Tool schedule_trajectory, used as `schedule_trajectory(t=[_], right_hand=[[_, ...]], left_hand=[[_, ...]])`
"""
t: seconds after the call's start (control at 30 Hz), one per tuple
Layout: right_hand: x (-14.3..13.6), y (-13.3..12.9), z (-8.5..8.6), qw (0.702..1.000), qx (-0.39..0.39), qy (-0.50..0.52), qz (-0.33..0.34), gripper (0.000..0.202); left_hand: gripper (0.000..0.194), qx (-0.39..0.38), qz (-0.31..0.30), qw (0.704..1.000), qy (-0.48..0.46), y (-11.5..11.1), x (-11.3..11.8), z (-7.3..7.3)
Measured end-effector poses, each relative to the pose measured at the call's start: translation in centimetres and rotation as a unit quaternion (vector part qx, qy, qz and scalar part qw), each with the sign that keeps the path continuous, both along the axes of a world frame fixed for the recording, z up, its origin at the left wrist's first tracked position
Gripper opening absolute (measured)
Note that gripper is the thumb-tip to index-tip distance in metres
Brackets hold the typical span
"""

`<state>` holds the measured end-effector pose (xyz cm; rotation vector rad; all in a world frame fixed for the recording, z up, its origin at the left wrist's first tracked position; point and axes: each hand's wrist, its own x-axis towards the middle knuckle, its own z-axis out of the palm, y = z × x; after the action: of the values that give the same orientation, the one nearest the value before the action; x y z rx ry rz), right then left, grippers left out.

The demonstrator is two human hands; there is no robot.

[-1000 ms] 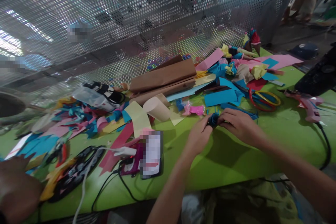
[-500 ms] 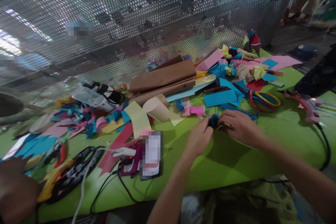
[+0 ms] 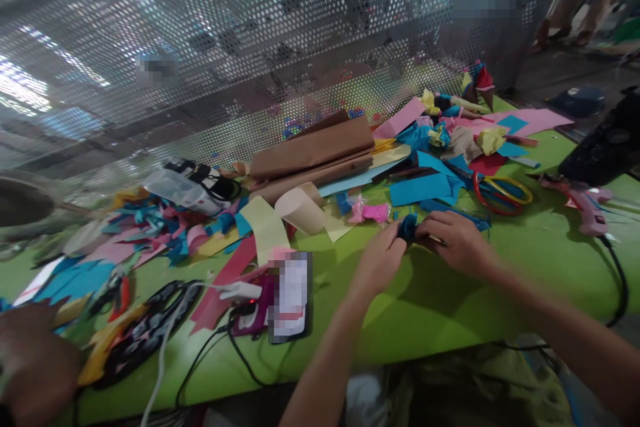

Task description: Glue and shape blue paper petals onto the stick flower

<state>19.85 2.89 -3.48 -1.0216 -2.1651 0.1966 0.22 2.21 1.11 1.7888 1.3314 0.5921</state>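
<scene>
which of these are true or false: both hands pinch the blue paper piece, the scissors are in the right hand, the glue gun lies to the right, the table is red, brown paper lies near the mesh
1. Both the left hand and the right hand pinch the small blue paper piece. True.
2. The scissors are in the right hand. False: they lie on the table beyond it.
3. The pink glue gun lies at the right. True.
4. The table is red. False: it is green.
5. Folded brown paper lies near the perforated metal screen. True.
</scene>
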Motion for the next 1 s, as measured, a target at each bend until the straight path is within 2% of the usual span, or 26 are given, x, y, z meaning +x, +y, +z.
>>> schedule_trajectory(t=[0.2,0.33,0.47,0.63,1.0], right_hand=[[0.2,0.1,0.3,1.000,-0.010,-0.007,0.022,0.007],[0.2,0.0,0.7,0.999,-0.015,0.040,0.029,0.007],[0.3,-0.1,1.2,0.997,-0.007,0.067,0.022,0.006],[0.5,-0.2,1.6,0.999,0.006,0.051,0.016,0.012],[0.6,-0.2,1.9,0.996,0.005,0.078,0.032,0.008]], left_hand=[[0.023,0.005,-0.012,1.000,-0.001,0.2,0.3,0.7],[0.019,0.003,-0.007,1.000,0.007,0.3,0.4,1.3],[0.017,0.005,-0.016,1.000,0.008,0.3,0.7,2.0],[0.019,0.008,-0.034,0.999,0.008,0.2,1.1,2.9],[0.023,0.015,-0.028,0.999,0.026,0.2,1.5,3.6]])
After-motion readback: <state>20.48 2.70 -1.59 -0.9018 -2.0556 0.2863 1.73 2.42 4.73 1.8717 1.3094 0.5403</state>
